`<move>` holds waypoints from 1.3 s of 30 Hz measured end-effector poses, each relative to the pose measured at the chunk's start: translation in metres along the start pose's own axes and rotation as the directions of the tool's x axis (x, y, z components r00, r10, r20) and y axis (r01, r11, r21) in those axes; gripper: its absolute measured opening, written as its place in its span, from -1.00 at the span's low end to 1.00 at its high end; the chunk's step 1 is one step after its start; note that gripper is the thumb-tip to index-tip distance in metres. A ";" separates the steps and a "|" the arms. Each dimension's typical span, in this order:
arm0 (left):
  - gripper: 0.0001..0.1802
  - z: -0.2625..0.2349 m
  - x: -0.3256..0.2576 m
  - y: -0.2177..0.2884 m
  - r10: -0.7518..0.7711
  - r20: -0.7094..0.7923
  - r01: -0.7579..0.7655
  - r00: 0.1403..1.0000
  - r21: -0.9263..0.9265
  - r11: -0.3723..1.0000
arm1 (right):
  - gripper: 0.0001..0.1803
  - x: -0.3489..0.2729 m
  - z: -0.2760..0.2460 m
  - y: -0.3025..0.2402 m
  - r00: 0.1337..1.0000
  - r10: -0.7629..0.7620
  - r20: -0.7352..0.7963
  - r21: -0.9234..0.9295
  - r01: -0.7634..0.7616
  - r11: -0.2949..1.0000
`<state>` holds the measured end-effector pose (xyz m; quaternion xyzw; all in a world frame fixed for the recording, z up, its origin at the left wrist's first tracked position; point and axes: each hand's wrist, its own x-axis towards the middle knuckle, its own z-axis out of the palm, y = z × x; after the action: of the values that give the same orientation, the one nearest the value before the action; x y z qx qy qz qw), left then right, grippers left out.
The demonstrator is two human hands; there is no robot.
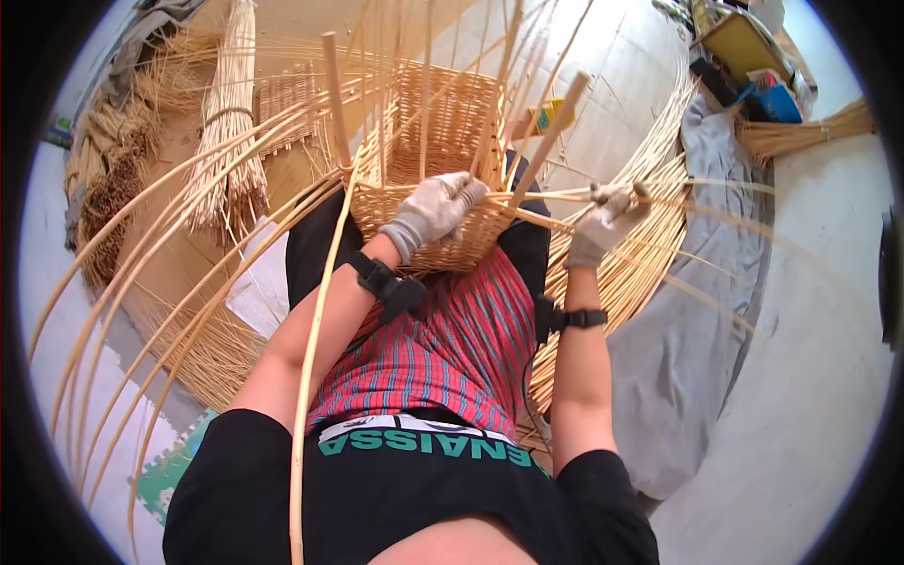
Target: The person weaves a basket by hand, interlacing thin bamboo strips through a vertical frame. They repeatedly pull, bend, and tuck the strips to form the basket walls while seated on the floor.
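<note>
A partly woven wicker basket point(443, 104) rests on my lap, with thin upright rods and thicker corner posts point(556, 132) rising from its walls. My left hand point(436, 212), in a pale work glove, is closed over the near wall's top edge, its fingers around the weaving rods there. To the right of the basket, my gloved right hand point(607, 221) is closed on wicker rods point(546, 218) that run out from the near right corner. Its fingertips are partly blurred. Long loose rods point(141, 231) arc from the left corner toward the lower left.
A tied bundle of pale rods point(231, 113) and a woven panel point(287, 104) lie at the far left. Many loose rods point(650, 254) spread on a grey cloth point(702, 311) at right. Behind it are another bundle point(810, 132) and a blue container point(777, 102).
</note>
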<state>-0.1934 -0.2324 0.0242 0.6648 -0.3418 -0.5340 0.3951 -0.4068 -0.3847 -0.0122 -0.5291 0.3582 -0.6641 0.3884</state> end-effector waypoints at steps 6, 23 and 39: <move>-0.43 0.028 -0.013 0.008 0.887 -0.140 -0.495 0.439 0.786 0.369 | -0.63 0.015 -0.006 0.028 0.980 0.193 0.038 0.208 -0.197 0.958; 0.08 0.039 0.017 -0.037 0.860 0.065 -0.427 0.506 0.885 0.184 | -0.47 -0.055 -0.010 -0.034 0.976 0.149 0.158 0.225 -0.182 0.957; -0.73 -0.027 -0.003 -0.050 0.423 -0.364 -0.555 0.830 -0.611 0.565 | -0.24 -0.038 0.049 -0.037 0.578 0.534 0.617 -0.587 -0.113 0.802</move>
<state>-0.1655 -0.2022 -0.0160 0.3892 -0.2505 -0.4297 0.7754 -0.3584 -0.3376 0.0133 -0.7581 0.4101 -0.1809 0.4736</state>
